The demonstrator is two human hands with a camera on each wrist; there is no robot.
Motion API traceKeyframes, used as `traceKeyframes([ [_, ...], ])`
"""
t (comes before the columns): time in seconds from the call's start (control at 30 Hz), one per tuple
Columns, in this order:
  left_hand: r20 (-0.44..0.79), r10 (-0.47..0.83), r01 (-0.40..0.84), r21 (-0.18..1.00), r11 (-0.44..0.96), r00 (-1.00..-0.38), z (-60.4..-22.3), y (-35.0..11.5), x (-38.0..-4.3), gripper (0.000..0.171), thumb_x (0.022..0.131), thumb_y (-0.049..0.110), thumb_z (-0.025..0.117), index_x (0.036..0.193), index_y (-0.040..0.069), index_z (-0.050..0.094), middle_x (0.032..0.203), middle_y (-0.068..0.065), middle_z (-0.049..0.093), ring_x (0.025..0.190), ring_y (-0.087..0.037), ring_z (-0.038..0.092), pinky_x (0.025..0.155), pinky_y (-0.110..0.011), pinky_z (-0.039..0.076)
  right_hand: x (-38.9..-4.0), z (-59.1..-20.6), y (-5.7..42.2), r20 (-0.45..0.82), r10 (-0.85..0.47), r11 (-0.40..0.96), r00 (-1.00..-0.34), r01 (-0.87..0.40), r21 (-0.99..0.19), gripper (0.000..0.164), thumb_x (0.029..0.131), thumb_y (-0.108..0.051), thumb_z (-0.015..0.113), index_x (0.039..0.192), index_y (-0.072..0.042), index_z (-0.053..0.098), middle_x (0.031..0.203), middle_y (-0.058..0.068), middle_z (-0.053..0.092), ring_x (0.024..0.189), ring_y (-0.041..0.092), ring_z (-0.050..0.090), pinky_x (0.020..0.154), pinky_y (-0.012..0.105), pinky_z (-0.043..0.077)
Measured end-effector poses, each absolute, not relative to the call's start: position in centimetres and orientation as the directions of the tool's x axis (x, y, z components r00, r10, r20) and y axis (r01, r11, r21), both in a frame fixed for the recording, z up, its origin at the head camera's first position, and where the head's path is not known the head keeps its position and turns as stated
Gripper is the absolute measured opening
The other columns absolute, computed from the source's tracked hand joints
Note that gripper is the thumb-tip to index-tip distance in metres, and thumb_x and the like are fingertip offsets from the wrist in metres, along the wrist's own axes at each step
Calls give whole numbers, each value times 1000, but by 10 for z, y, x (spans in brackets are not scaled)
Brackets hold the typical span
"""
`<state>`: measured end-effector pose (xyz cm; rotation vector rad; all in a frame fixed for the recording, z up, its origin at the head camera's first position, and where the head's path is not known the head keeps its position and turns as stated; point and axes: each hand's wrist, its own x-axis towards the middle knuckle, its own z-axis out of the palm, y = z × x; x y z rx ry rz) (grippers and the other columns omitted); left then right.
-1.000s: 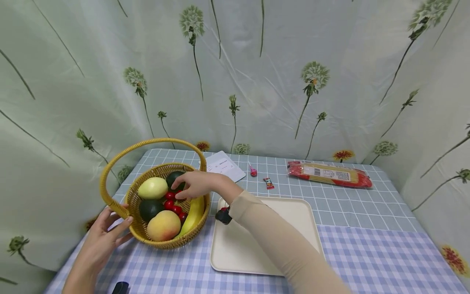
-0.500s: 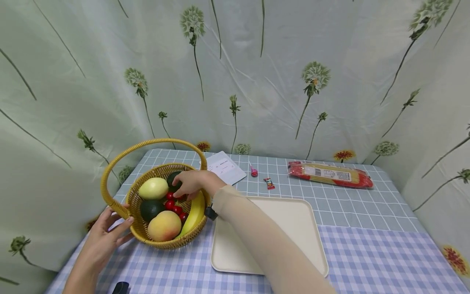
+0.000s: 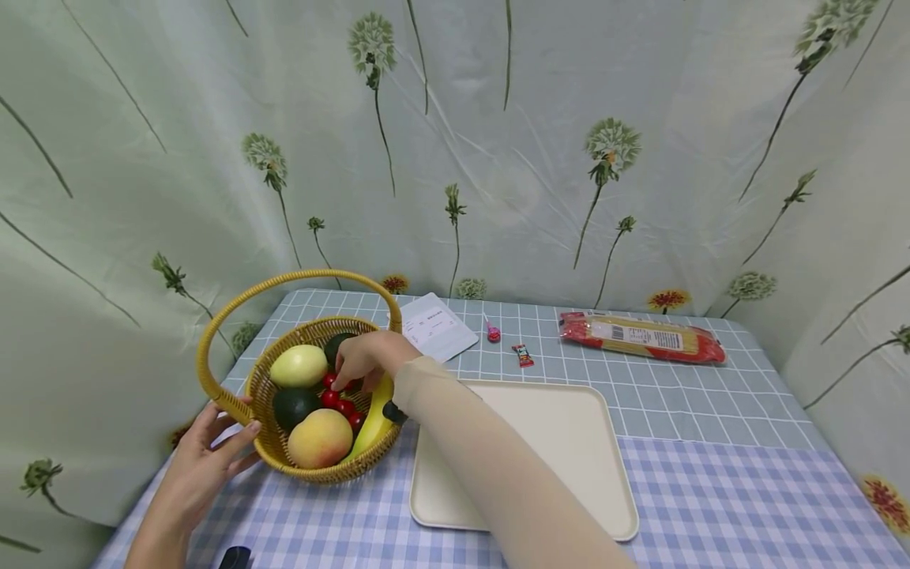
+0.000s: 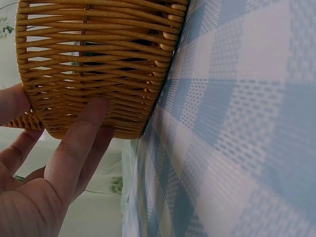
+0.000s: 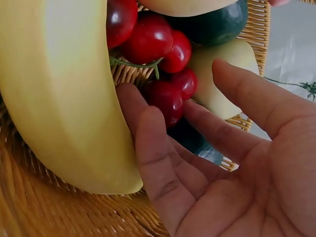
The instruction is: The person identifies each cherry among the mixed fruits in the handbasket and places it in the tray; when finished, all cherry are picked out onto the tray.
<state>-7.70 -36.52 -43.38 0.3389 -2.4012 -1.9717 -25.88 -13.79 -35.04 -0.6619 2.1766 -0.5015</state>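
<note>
A yellow wicker basket (image 3: 334, 474) with a tall handle stands at the left. My left hand (image 3: 195, 474) touches its outer wall below the handle, fingers (image 4: 74, 148) extended against the weave. Inside the basket, my right hand (image 3: 366, 359) reaches down around a bunch of small red fruits like cherry tomatoes (image 5: 165, 101) on a green stem. Its fingers are loosely bent and its thumb stands apart. Beside the bunch lie a banana (image 5: 69, 98), a peach (image 3: 320, 438), a pale yellow-green fruit (image 3: 298, 366) and a dark green fruit (image 3: 294, 407). Another dark one is partly hidden by the hand.
A cream tray (image 3: 540, 442) lies right of the basket, partly under my right sleeve. Behind are a white card (image 3: 437, 328), a lollipop (image 3: 494, 332), a small wrapped candy (image 3: 524, 356) and a red-ended pack of noodles (image 3: 643, 338). A printed curtain hangs at the back.
My right hand has lowered deeper into the basket, its fingers turning down towards the red fruits, and the forearm has shifted left. My left hand has stayed at the basket.
</note>
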Motion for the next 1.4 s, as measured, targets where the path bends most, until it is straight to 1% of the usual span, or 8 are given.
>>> traceKeyframes([
  [0.13,-134,-182,-168,967,190,-974,-434,-364,-78,53,107,22,70,152,17,42,126,10,51,103,6,67,83,-28,64,-259,-351,-139,-594,-576,808,-561,-284,-516,40,103,-34,75,137,-16,66,118,-6,69,95,14,78,83,22,61],
  [0.3,-139,-185,-171,971,169,-973,-434,-363,-78,52,106,21,71,151,19,44,125,13,52,104,6,67,83,-27,64,-259,-353,-140,-600,-562,821,-570,-292,-491,36,102,-30,77,134,-19,66,115,-6,71,94,11,77,84,23,59],
  [0.43,-145,-191,-175,973,150,-971,-434,-364,-78,51,106,19,71,150,20,45,122,16,54,103,6,67,82,-27,64,-259,-354,-141,-594,-605,794,-530,-351,-496,33,101,-23,77,131,-14,66,103,-5,70,93,10,77,81,20,59],
  [0.57,-154,-191,-184,972,149,-969,-433,-364,-78,52,106,20,71,151,20,45,122,16,53,103,6,68,83,-27,64,-258,-355,-142,-592,-646,762,-481,-368,-533,24,101,-15,76,123,-10,67,98,-4,66,93,12,75,85,20,62],
  [0.77,-166,-191,-196,969,149,-967,-433,-364,-78,53,106,20,71,152,20,44,124,14,52,103,6,68,83,-27,64,-256,-356,-140,-564,-665,745,-489,-382,-547,11,103,-20,74,110,-15,67,98,-5,67,101,14,77,87,21,62],
  [1.03,-158,-197,-191,969,158,-968,-433,-364,-79,53,106,20,71,151,20,44,122,16,53,103,6,67,83,-27,64,-255,-351,-130,-512,-708,703,-486,-418,-576,20,104,-22,74,120,-14,66,107,-5,65,111,19,77,92,23,62],
  [1.17,-142,-193,-171,975,145,-971,-434,-364,-78,52,106,19,70,151,19,44,120,17,55,103,6,67,82,-27,64,-255,-347,-121,-453,-743,668,-493,-493,-558,25,102,-26,76,122,-14,68,106,-3,68,98,16,77,88,23,62],
  [1.4,-145,-189,-174,974,145,-971,-434,-364,-78,52,106,19,70,152,19,44,120,18,55,103,7,66,82,-27,64,-253,-339,-100,-322,-818,570,-477,-589,-573,29,103,-28,75,125,-13,62,92,3,72,81,12,66,75,19,55],
])
